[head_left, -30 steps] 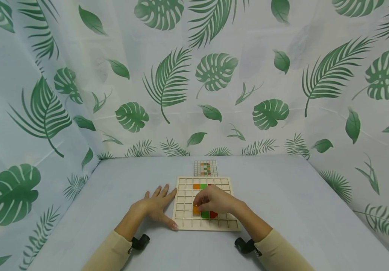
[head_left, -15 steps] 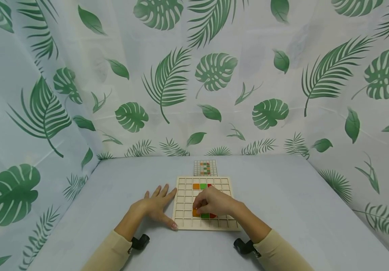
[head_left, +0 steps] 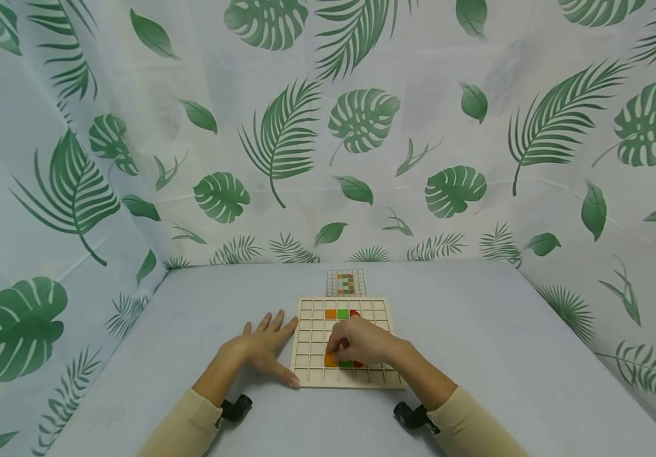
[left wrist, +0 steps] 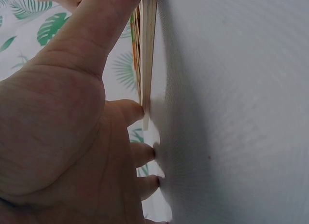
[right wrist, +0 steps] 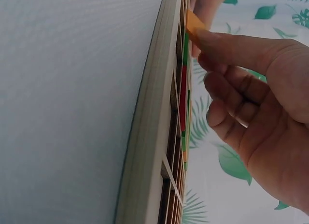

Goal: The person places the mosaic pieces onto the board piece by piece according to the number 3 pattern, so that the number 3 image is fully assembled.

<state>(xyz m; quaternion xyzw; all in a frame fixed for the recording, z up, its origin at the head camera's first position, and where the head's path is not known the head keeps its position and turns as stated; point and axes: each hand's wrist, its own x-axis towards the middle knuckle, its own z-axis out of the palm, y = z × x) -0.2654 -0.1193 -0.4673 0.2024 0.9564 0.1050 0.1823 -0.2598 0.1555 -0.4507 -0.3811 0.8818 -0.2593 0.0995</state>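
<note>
A wooden grid board lies flat on the table. My right hand is over its middle, thumb and fingertips pinching an orange tile. In the right wrist view this orange tile stands tilted, with one edge down at the grid. Beside it a green tile and a red tile sit in the same row, partly covered by the hand. My left hand lies with spread fingers at the board's left side, its thumb and forefinger touching the edge.
Behind the board lies a small pattern card printed with a coloured grid. An orange tile, a green tile and a red tile sit in an upper row. A leaf-print curtain surrounds the table.
The orange tile in my right hand has come slightly lower and nearer the front, towards its cell left of the green tile. My left hand has stayed still.
</note>
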